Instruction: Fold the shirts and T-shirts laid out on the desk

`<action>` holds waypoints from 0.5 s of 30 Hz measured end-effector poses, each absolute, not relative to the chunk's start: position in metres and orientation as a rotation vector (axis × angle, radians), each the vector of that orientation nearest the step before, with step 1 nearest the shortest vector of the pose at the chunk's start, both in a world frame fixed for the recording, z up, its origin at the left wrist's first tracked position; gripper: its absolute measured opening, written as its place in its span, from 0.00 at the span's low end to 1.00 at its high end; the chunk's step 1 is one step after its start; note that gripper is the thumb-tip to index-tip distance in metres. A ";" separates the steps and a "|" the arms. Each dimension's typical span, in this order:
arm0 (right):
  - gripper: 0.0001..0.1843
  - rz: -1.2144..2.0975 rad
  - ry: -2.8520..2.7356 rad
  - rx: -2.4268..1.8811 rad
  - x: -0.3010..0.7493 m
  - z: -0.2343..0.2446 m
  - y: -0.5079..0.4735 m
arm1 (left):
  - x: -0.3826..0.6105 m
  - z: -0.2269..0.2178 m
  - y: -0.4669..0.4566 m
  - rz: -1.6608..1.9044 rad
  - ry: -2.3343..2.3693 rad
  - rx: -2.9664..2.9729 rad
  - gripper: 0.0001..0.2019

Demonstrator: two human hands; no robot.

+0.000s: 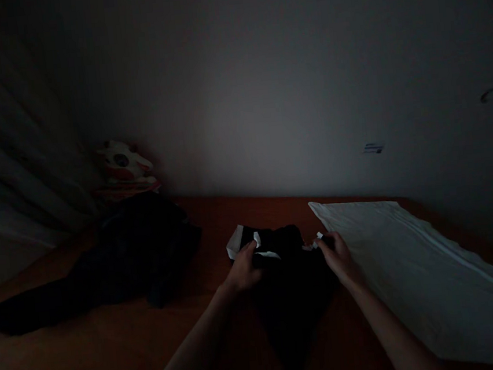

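- A black garment [293,300] is held between both hands, raised at its upper edge and narrowed to a point below and between them.
- The garment's left part is grasped by the left hand [242,269], with the thumb laid over the top and the fingers mostly hidden by the cloth.
- The right part is pinched by the right hand [338,257], between thumb and fingers.
- A small white piece [257,239] is seen just at the left thumb, and another white tab [320,235] is seen at the right fingertips.
- A pale panel [234,242] is shown at the garment's corner, just beyond the left hand.
- A reddish-brown surface [113,343] is spread beneath the hands and out to both sides.
- A dark heap of clothing [135,257] is left lying well to the left of the left hand, with one long part stretched farther left.
- A white cloth [415,267] is laid out flat just to the right of the right hand and forearm.
- A plush toy [123,162] is set far beyond the left hand, near a curtain [10,132].
- A small label [372,148] is fixed to the wall [239,104], beyond the right hand.
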State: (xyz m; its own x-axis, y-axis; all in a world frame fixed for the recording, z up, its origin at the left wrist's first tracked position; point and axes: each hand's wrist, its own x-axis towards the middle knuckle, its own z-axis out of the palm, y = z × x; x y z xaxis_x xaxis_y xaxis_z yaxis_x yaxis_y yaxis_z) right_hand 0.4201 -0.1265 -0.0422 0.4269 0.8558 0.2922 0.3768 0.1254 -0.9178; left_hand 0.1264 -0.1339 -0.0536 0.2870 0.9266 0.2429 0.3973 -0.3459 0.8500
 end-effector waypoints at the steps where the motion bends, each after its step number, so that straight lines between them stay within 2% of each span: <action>1: 0.21 0.498 -1.125 -1.460 0.416 -0.040 -0.125 | 0.125 -0.053 -0.134 1.057 1.164 1.803 0.35; 5: 0.24 0.473 -0.907 -1.402 0.413 -0.044 -0.118 | 0.117 -0.047 -0.131 1.401 1.066 1.436 0.33; 9: 0.24 0.426 -1.081 -1.413 0.419 -0.070 -0.115 | 0.109 -0.029 -0.132 1.696 1.077 1.136 0.30; 12: 0.24 0.432 -1.163 -1.439 0.425 -0.085 -0.111 | 0.094 -0.005 -0.139 1.847 1.107 1.113 0.31; 15: 0.22 0.449 -1.233 -1.502 0.431 -0.092 -0.107 | 0.061 0.030 -0.143 1.961 1.166 1.257 0.27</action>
